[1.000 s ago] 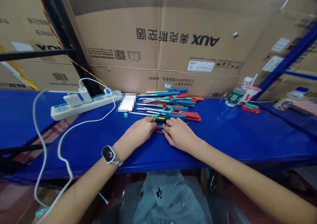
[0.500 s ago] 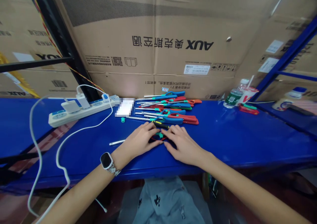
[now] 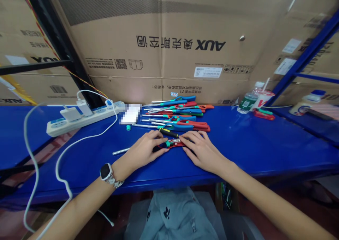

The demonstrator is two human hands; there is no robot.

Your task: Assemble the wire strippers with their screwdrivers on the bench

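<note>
A red long-necked lighter (image 3: pixel 177 144) lies on the blue table in front of me, its inner parts showing at the handle. Its metal tube (image 3: pixel 120 151) sticks out to the left from behind my left wrist. My left hand (image 3: pixel 148 145) grips the lighter around the green trigger area, thumb and fingers closing from both sides. At the handle end, my right hand (image 3: pixel 202 150) pinches the lighter; its fingertips hide part of it. Just beyond the fingers lies a black-and-yellow screwdriver handle (image 3: pixel 168 132). Several blue, red and orange lighters (image 3: pixel 182 118) are piled behind it.
On the left lie a white power strip (image 3: pixel 87 118) with chargers and a loose white cable (image 3: pixel 76 142). A small green cap (image 3: pixel 128 127) sits near the pile. At right stand a water bottle (image 3: pixel 247 102), a cup (image 3: pixel 263 99) and a red-green object (image 3: pixel 264 114). Cardboard boxes (image 3: pixel 159 21) stand behind.
My hands have drawn apart, the right one shifting right along the lighter. More of the lighter's red body and inner parts now shows between them. The view has shifted slightly.
</note>
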